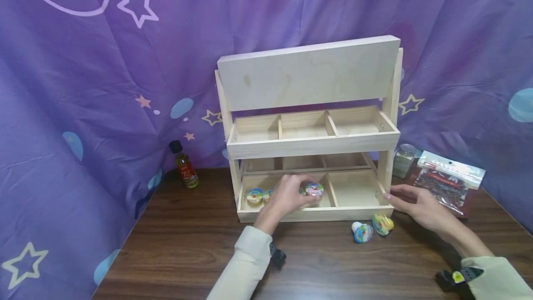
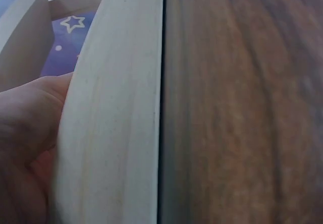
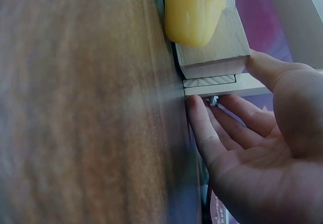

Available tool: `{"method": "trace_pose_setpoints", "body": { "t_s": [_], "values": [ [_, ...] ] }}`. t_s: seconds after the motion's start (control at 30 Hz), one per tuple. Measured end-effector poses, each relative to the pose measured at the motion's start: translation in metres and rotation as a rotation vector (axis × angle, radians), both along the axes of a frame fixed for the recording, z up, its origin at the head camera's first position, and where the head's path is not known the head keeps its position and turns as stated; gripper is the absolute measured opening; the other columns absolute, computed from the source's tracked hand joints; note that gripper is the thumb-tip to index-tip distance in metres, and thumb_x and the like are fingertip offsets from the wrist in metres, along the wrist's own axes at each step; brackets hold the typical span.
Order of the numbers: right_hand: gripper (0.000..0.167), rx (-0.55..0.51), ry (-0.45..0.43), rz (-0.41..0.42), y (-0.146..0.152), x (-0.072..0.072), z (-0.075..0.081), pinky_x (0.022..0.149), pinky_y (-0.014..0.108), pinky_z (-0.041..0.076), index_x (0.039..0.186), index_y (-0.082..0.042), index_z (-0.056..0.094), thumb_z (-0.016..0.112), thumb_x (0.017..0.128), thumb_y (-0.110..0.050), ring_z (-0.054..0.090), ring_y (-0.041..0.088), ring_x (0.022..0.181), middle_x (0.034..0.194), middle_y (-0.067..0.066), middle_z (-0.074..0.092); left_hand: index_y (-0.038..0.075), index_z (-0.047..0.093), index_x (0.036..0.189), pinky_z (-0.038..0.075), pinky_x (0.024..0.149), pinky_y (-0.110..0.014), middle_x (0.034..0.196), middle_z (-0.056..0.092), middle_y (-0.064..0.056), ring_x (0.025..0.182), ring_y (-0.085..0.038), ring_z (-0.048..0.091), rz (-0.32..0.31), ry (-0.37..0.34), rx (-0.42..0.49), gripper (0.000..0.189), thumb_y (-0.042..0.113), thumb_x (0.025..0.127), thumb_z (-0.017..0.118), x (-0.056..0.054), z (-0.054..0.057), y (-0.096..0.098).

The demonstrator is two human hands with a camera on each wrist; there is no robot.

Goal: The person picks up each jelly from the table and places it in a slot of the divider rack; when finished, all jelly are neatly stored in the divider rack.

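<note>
A pale wooden rack [image 1: 311, 151] with two divided trays and a tilted top board stands on the table. My left hand [image 1: 287, 193] reaches over the front rim of its lower tray and pinches a jelly cup [image 1: 314, 189] above the middle compartment. In the left compartment sits another jelly cup [image 1: 255, 196], with one more partly hidden by that hand. At the rack's lower right corner, my right hand [image 1: 420, 205] grips the end, thumb at the tray's front corner. Two jelly cups lie before the tray, one with a blue-rimmed lid [image 1: 362, 232] and one yellow [image 1: 382, 224].
A small bottle with a black cap [image 1: 184, 165] stands left of the rack. On the right are a glass jar [image 1: 404, 161] and a clear-topped packet [image 1: 447, 184], close to my right hand. A purple curtain [image 1: 166, 59] hangs behind the brown table [image 1: 195, 244].
</note>
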State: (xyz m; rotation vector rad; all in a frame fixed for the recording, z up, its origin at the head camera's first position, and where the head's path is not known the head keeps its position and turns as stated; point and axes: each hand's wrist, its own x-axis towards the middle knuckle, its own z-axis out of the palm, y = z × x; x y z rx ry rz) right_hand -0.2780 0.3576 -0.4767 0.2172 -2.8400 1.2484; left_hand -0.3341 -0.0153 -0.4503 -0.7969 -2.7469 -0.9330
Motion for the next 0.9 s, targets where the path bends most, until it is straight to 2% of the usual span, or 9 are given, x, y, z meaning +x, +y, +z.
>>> {"method": "trace_pose_setpoints", "body": {
  "t_s": [0.1,0.2,0.33,0.4,0.53,0.6,0.67,0.83,0.9],
  "values": [
    [0.060,0.014,-0.001,-0.004,0.0003,0.0005,0.0007,0.085,0.015,0.053,0.147,0.003,0.061,0.066,0.109,-0.043,0.060,-0.010,0.109,0.140,0.028,0.070,0.026,0.078,0.130,0.056,0.083,-0.019,0.120,0.082,0.003,0.102,-0.010,0.073,-0.011,-0.010,-0.009,0.047,0.037,0.087,0.093,-0.0008,-0.0025,-0.0008],
    [0.062,0.030,-0.010,-0.011,0.0000,-0.0001,0.0010,0.086,0.016,0.054,0.147,0.004,0.060,0.065,0.108,-0.044,0.068,0.012,0.119,0.141,0.028,0.069,0.028,0.079,0.126,0.055,0.081,-0.018,0.119,0.082,0.003,0.099,-0.008,0.072,-0.031,-0.023,-0.002,0.043,0.037,0.086,0.093,-0.0020,-0.0043,-0.0011],
    [0.064,0.034,-0.016,-0.012,-0.0006,-0.0002,0.0013,0.086,0.017,0.054,0.148,0.005,0.059,0.065,0.108,-0.045,0.066,0.039,0.130,0.141,0.029,0.068,0.029,0.081,0.123,0.055,0.078,-0.017,0.118,0.082,0.004,0.092,-0.005,0.070,-0.051,-0.058,-0.008,0.041,0.039,0.085,0.093,-0.0029,-0.0047,-0.0014],
    [0.063,0.032,-0.015,-0.011,-0.0004,0.0000,0.0016,0.086,0.017,0.054,0.147,0.004,0.060,0.065,0.108,-0.045,0.068,0.035,0.127,0.141,0.029,0.069,0.028,0.080,0.124,0.055,0.078,-0.017,0.118,0.082,0.003,0.091,-0.005,0.070,-0.057,-0.077,-0.009,0.042,0.040,0.085,0.093,-0.0026,-0.0043,-0.0015],
    [0.062,0.028,-0.007,-0.009,-0.0002,0.0001,0.0020,0.087,0.015,0.053,0.147,0.003,0.061,0.066,0.108,-0.045,0.065,0.006,0.116,0.140,0.028,0.070,0.027,0.080,0.125,0.056,0.080,-0.017,0.118,0.082,0.002,0.091,-0.004,0.070,-0.057,-0.095,-0.009,0.044,0.040,0.085,0.093,-0.0029,-0.0043,-0.0020],
    [0.062,0.025,-0.006,-0.009,-0.0001,-0.0002,0.0021,0.088,0.015,0.052,0.147,0.003,0.061,0.066,0.108,-0.045,0.062,0.000,0.113,0.140,0.028,0.070,0.026,0.080,0.125,0.055,0.079,-0.017,0.118,0.082,0.001,0.091,-0.004,0.069,-0.053,-0.097,-0.007,0.044,0.040,0.086,0.093,-0.0029,-0.0045,-0.0021],
    [0.063,0.025,-0.008,-0.009,-0.0003,-0.0005,0.0021,0.088,0.015,0.053,0.147,0.004,0.061,0.066,0.108,-0.045,0.065,0.006,0.116,0.141,0.028,0.069,0.026,0.080,0.125,0.055,0.077,-0.018,0.117,0.082,0.001,0.089,-0.004,0.068,-0.045,-0.094,-0.008,0.043,0.040,0.087,0.092,-0.0026,-0.0046,-0.0022],
    [0.064,0.028,-0.010,-0.010,-0.0006,-0.0004,0.0019,0.087,0.016,0.053,0.147,0.005,0.060,0.065,0.108,-0.046,0.065,0.042,0.131,0.142,0.031,0.067,0.025,0.080,0.126,0.054,0.075,-0.018,0.117,0.082,0.000,0.087,-0.004,0.067,-0.036,-0.077,-0.015,0.039,0.039,0.091,0.089,-0.0023,-0.0052,-0.0013],
    [0.065,0.024,-0.014,-0.009,-0.0006,0.0000,0.0018,0.087,0.016,0.053,0.147,0.006,0.059,0.065,0.108,-0.046,0.063,0.047,0.133,0.143,0.032,0.066,0.026,0.079,0.126,0.054,0.075,-0.018,0.117,0.082,0.000,0.088,-0.004,0.067,-0.035,-0.075,-0.018,0.038,0.038,0.091,0.088,-0.0024,-0.0058,-0.0007]
  ]
}}
